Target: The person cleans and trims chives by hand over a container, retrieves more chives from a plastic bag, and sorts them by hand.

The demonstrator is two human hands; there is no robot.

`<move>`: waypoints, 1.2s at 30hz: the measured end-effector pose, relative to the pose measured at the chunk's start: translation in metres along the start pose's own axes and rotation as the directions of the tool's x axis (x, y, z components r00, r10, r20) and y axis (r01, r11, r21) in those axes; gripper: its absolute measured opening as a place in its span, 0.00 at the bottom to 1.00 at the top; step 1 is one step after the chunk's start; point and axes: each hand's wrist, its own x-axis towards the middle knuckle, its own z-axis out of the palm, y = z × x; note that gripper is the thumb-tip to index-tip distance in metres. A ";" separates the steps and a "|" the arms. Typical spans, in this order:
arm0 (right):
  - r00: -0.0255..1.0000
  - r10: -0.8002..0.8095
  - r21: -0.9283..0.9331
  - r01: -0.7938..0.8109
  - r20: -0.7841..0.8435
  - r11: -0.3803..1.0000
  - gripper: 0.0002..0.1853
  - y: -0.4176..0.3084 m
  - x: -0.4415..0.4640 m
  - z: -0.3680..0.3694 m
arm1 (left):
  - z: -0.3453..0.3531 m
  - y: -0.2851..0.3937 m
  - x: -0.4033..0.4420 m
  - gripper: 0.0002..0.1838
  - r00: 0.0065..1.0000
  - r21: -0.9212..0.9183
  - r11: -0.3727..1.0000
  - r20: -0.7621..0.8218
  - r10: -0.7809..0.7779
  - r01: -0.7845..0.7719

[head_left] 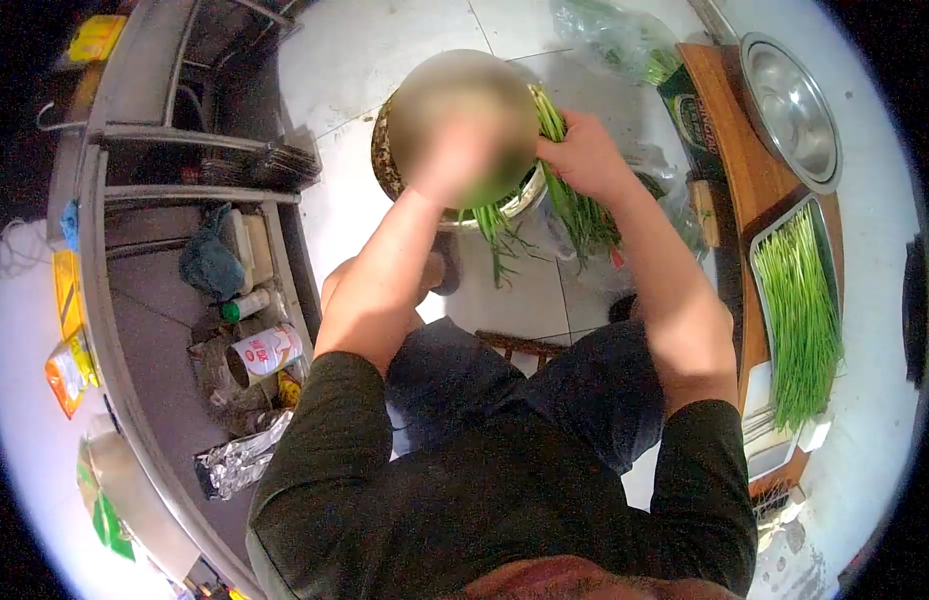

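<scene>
My right hand [585,160] is closed round the upper part of a bunch of green chives [585,222], whose long leaves hang down below it. My left hand [450,165] reaches over a round metal basin [533,196]. A blurred disc covers its fingers and much of the basin, so what it touches cannot be made out. More green leaves [499,240] hang over the basin's near rim, below the disc. Dark, speckled matter [387,150] shows at the basin's left side.
To the right, a tray of long green chives [797,310] and a steel bowl [793,110] rest on a wooden board [735,130]. A plastic bag with greens [615,40] lies behind. Metal shelving [185,190] with a tin can [265,355] stands left.
</scene>
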 end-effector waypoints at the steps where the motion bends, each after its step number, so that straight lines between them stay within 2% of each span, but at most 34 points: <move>1: 1.000 0.002 0.024 -0.003 0.016 1.000 0.23 -0.001 -0.001 -0.001 | 0.000 -0.001 0.001 0.14 1.000 -0.078 0.997 0.003 0.026 -0.025; 2: 0.999 0.005 0.048 -0.006 0.032 0.999 0.22 -0.003 -0.002 -0.003 | -0.003 -0.002 0.000 0.14 0.999 -0.004 0.999 0.015 0.039 -0.039; 5: 0.998 0.004 0.120 -0.011 0.058 0.993 0.21 -0.003 -0.003 -0.005 | -0.004 0.002 -0.001 0.14 0.994 0.049 0.993 0.038 0.101 -0.103; 7: 0.997 0.010 0.131 -0.020 0.074 0.991 0.20 -0.005 -0.005 -0.007 | -0.008 -0.003 0.002 0.15 0.974 0.137 0.964 0.041 0.223 -0.227; 9: 0.995 0.022 0.105 -0.031 0.092 0.994 0.19 -0.010 -0.007 -0.011 | -0.008 0.001 0.000 0.16 0.973 0.234 0.945 0.025 0.231 -0.231; 11: 0.996 -0.003 0.121 -0.008 0.091 0.993 0.19 -0.008 -0.007 -0.011 | -0.004 0.016 -0.009 0.16 0.991 0.334 0.936 -0.028 0.128 -0.111; 15: 0.991 0.035 0.129 -0.052 0.132 0.990 0.17 -0.015 -0.010 -0.016 | -0.004 0.012 -0.008 0.16 0.957 0.301 0.923 -0.083 0.277 -0.241; 16: 0.989 0.027 0.188 -0.054 0.147 0.981 0.16 -0.012 -0.009 -0.015 | -0.008 0.008 -0.005 0.15 0.944 0.283 0.919 -0.103 0.315 -0.276; 19: 0.982 0.007 0.337 -0.071 0.189 0.939 0.14 -0.003 -0.006 -0.012 | -0.010 0.008 -0.002 0.13 0.930 0.053 0.953 -0.210 0.302 -0.298; 22: 0.980 0.007 0.431 -0.093 0.198 0.897 0.13 -0.004 -0.008 -0.012 | -0.013 0.015 0.001 0.12 0.893 0.082 0.958 -0.350 0.284 -0.273; 24: 0.984 0.015 0.487 -0.101 0.176 0.867 0.13 -0.004 -0.008 -0.013 | -0.021 0.013 0.000 0.13 0.897 0.280 0.923 -0.279 0.342 -0.265; 27: 0.978 0.020 0.495 -0.122 0.207 0.860 0.13 -0.002 -0.005 -0.014 | -0.021 -0.005 0.010 0.14 0.881 0.309 0.908 -0.289 0.375 -0.284; 28: 0.978 0.030 0.522 -0.137 0.209 0.842 0.12 -0.002 -0.005 -0.013 | -0.018 -0.014 0.017 0.14 0.848 0.304 0.886 -0.297 0.438 -0.351; 31: 0.973 0.063 0.570 -0.181 0.220 0.801 0.12 -0.003 -0.006 -0.008 | -0.019 -0.020 0.018 0.13 0.907 0.180 0.928 -0.218 0.361 -0.326; 32: 0.972 0.076 0.568 -0.193 0.224 0.800 0.12 -0.003 -0.006 -0.006 | -0.019 -0.019 0.014 0.12 0.948 0.068 0.963 -0.170 0.267 -0.259; 35: 0.964 0.088 0.578 -0.222 0.251 0.785 0.11 -0.001 -0.004 -0.005 | -0.004 0.003 -0.003 0.09 0.989 -0.127 0.981 -0.011 0.149 -0.149; 36: 0.961 0.087 0.584 -0.231 0.263 0.778 0.11 0.000 -0.004 -0.005 | -0.002 0.006 -0.005 0.08 0.994 -0.073 0.992 0.035 0.101 -0.098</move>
